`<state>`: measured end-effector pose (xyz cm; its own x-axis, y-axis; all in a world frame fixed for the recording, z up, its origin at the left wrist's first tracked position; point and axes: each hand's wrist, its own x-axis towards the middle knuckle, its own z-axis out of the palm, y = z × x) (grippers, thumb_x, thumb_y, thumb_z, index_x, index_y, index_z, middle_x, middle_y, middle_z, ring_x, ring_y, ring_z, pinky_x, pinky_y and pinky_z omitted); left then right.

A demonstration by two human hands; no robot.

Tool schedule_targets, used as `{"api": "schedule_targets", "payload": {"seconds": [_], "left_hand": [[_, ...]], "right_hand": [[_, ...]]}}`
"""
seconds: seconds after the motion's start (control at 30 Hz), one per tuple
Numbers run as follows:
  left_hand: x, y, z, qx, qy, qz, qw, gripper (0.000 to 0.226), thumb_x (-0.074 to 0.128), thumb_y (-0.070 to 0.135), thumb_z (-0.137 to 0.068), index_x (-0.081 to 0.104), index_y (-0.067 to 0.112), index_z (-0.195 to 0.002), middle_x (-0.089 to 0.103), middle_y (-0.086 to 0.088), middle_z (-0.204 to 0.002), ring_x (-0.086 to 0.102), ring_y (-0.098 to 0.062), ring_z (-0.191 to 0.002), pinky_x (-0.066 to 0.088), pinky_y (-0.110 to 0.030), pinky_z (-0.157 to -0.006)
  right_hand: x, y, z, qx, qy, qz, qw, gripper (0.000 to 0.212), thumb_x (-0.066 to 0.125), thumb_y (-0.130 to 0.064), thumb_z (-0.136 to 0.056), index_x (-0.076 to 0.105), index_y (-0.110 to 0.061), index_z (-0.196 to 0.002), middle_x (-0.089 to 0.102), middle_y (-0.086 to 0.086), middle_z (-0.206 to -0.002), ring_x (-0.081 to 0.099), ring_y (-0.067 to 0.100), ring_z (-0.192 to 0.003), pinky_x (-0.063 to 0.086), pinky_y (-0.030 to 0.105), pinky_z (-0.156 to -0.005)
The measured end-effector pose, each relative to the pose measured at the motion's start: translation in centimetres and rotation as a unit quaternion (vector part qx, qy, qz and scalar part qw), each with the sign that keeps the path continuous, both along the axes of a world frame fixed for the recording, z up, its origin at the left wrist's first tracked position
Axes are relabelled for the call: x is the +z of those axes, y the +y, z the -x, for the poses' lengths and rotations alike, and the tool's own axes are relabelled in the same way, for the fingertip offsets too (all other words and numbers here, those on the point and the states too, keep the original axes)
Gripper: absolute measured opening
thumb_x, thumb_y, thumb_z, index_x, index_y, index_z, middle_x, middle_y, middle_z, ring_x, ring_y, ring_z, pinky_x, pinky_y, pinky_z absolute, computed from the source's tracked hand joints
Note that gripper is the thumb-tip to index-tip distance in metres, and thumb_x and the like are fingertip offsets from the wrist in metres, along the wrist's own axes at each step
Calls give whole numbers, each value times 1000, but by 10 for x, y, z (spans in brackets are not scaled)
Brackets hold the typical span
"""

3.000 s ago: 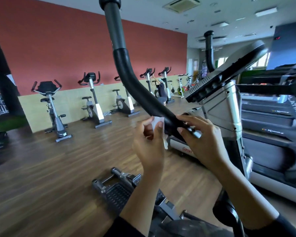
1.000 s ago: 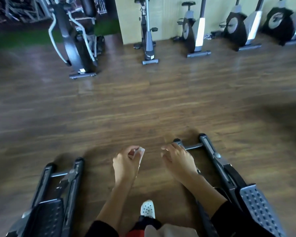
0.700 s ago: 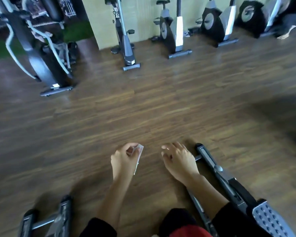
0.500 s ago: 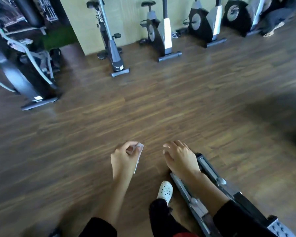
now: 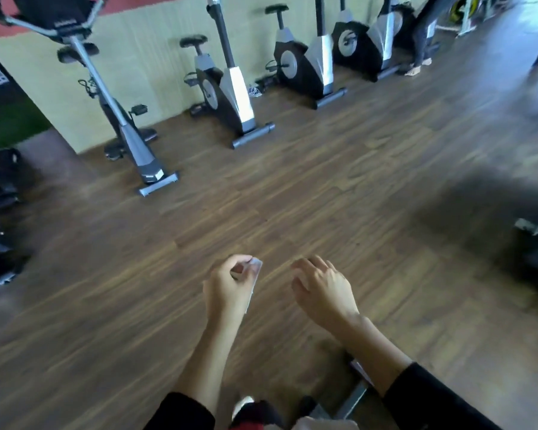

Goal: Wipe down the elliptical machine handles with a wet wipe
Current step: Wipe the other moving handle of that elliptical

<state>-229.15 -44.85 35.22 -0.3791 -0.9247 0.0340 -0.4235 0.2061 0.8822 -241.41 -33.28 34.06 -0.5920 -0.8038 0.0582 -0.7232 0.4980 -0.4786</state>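
Now that I am stepping away, the handles are dropping out of view. My left hand [image 5: 227,287] is still pinching the wet wipe [image 5: 255,270], and my right hand [image 5: 323,290] is hanging loose and empty above the floor [image 5: 323,181]. Wiping here is probably finishing.

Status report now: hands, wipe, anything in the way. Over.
Left hand pinches wet wipe. Right hand loose, holds nothing. Both above wood floor, touching no equipment. Nothing in the way.
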Motion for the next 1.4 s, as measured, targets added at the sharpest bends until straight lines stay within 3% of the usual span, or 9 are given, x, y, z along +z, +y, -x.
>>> {"api": "schedule_targets", "payload": {"seconds": [0.2,0.37,0.47,0.6,0.7,0.9,1.07,1.23,1.4], "left_hand": [[-20,-64,153,-153,-8,11,988,2,74,23,-82,72,23,-83,69,4,-67,65,-10,-47,45,-17,-48],[-24,-95,296,-286,-13,40,957,7,75,28,-79,71,32,-83,65,7,-76,68,-15,-60,56,-38,-63],[-15,-89,374,-354,-3,57,934,8,75,26,-78,71,32,-82,62,8,-77,67,-16,-61,56,-39,-64],[-9,-55,456,-432,13,56,900,17,75,22,-77,69,38,-75,62,6,-77,65,-13,-64,56,-38,-66],[-10,-12,506,-490,24,48,870,32,75,19,-76,60,47,-68,63,4,-75,62,-7,-67,54,-34,-69],[-20,99,598,-595,28,55,801,20,77,17,-75,71,37,-72,62,7,-71,63,-8,-66,52,-27,-66],[-24,226,683,-651,14,74,755,17,78,18,-76,73,34,-74,60,8,-70,59,0,-66,37,-3,-62],[-10,365,744,-707,21,87,702,7,79,24,-76,75,29,-77,61,8,-70,57,0,-66,36,-3,-63],[-9,492,782,-764,17,63,642,6,79,29,-77,75,26,-80,64,5,-76,60,-8,-70,46,-22,-73]], "right_hand": [[-14,-31,116,-123,18,-18,992,31,44,-34,-94,58,-25,-120,59,-4,-120,55,19,-112,47,31,-86],[-13,-46,213,-268,47,-9,962,31,43,-36,-89,64,-21,-106,64,0,-102,61,24,-96,49,33,-73],[-4,-41,262,-347,58,-11,936,42,31,-41,-85,65,-18,-97,64,2,-93,60,26,-88,48,34,-69],[1,-12,312,-438,42,-28,898,31,41,-39,-92,62,-19,-102,62,1,-103,57,25,-98,46,36,-80],[-4,27,341,-504,33,-21,863,27,45,-37,-95,61,-19,-107,61,0,-108,55,24,-104,43,34,-86],[-33,126,406,-621,26,-16,784,23,50,-39,-89,62,-20,-97,63,0,-98,59,26,-95,47,36,-78],[-41,240,464,-670,6,-22,742,27,44,-42,-93,61,-25,-105,61,-3,-108,57,22,-102,45,34,-85],[-22,367,507,-723,16,-37,689,37,36,-43,-87,62,-24,-105,62,-1,-105,57,24,-100,45,34,-83],[-17,474,530,-786,14,-29,618,28,50,-36,-87,65,-21,-104,65,3,-103,60,27,-97,49,38,-82]]}}
